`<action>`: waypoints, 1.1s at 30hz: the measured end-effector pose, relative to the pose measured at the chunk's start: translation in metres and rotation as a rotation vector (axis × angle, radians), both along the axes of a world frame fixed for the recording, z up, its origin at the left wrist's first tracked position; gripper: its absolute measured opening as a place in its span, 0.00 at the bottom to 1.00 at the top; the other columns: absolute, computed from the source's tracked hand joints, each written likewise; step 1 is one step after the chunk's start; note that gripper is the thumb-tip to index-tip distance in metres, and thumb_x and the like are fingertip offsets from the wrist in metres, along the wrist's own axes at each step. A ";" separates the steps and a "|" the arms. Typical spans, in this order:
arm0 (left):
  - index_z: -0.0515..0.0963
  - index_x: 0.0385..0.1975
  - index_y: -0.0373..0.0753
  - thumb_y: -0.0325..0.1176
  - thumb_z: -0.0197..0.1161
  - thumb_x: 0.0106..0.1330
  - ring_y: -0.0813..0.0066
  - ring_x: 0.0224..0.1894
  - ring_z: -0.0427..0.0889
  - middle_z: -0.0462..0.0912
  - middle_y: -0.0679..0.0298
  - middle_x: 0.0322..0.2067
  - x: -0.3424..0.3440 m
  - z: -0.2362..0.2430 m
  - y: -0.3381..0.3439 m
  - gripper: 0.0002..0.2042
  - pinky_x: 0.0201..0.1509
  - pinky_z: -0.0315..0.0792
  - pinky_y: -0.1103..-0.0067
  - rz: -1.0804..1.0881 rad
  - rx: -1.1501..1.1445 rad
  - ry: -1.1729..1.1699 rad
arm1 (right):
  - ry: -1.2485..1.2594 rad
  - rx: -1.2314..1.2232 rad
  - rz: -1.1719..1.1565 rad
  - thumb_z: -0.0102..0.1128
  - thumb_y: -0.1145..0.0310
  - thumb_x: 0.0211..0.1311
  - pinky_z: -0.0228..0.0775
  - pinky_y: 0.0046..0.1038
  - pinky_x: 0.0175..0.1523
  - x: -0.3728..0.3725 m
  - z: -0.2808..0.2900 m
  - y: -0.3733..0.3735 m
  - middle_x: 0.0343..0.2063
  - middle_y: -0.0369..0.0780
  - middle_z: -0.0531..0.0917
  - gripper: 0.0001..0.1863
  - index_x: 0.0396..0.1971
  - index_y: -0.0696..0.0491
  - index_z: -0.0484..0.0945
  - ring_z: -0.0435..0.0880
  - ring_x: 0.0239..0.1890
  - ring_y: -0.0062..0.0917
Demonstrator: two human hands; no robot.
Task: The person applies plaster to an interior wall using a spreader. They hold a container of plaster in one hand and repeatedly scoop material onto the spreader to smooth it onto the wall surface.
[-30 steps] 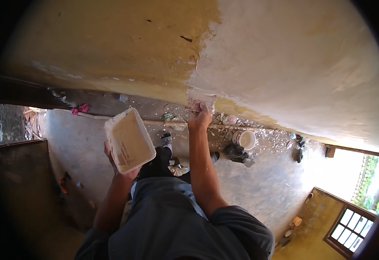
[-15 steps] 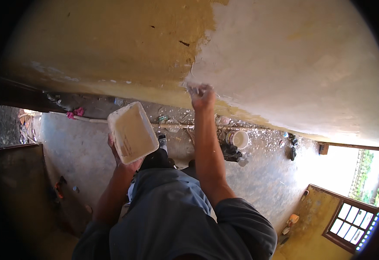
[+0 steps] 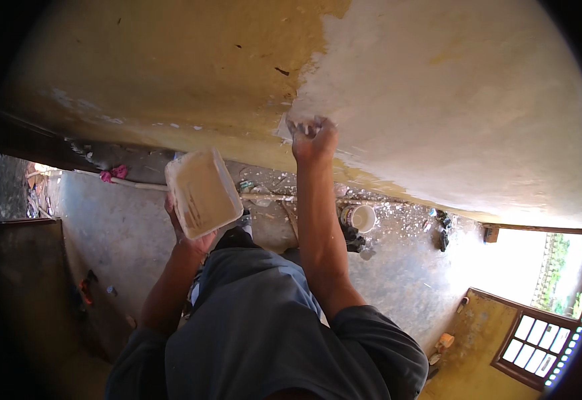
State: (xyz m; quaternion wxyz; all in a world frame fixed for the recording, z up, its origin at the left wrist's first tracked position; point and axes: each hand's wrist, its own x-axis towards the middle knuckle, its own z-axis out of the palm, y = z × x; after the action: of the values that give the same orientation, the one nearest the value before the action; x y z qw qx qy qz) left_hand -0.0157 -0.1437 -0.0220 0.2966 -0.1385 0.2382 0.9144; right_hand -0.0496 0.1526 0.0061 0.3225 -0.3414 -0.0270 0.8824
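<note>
My left hand (image 3: pixel 194 238) grips a rectangular off-white tub (image 3: pixel 204 193) from below and its near left side. Pale paste coats the tub's inside, with a darker streak along its bottom. My right hand (image 3: pixel 314 139) is raised against the wall, its fingers curled and smudged white. Whatever those fingers hold is hidden behind them. The hand is at the border between bare yellow wall (image 3: pixel 191 73) on the left and a pale, smooth coating (image 3: pixel 437 100) on the right. Both forearms are bare below short dark sleeves.
A round white bucket (image 3: pixel 361 218) stands on the floor by the wall, beside a dark crumpled bag (image 3: pixel 351 237). A long pale pole (image 3: pixel 141 185) lies along the wall's foot, near a pink cloth (image 3: pixel 114 174). White splatters dot the floor. A paned window (image 3: pixel 537 343) is at lower right.
My right hand has shifted slightly up and right along the coating's edge. The tub in my left hand has risen slightly and tilted. The view has moved a little.
</note>
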 end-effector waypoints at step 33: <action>0.64 0.66 0.52 0.67 0.49 0.64 0.65 0.62 0.72 0.72 0.69 0.60 0.003 0.003 -0.007 0.35 0.63 0.68 0.58 0.104 -0.171 0.024 | -0.474 0.211 -0.116 0.51 0.81 0.62 0.74 0.32 0.44 0.025 -0.241 0.025 0.39 0.35 0.78 0.16 0.48 0.49 0.71 0.79 0.41 0.27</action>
State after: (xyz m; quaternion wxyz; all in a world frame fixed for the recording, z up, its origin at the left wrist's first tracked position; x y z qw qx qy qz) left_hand -0.0131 -0.1507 -0.0194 0.2328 -0.1644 0.3113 0.9066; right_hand -0.0242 0.1772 -0.2345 0.3910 -0.5041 -0.1740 0.7501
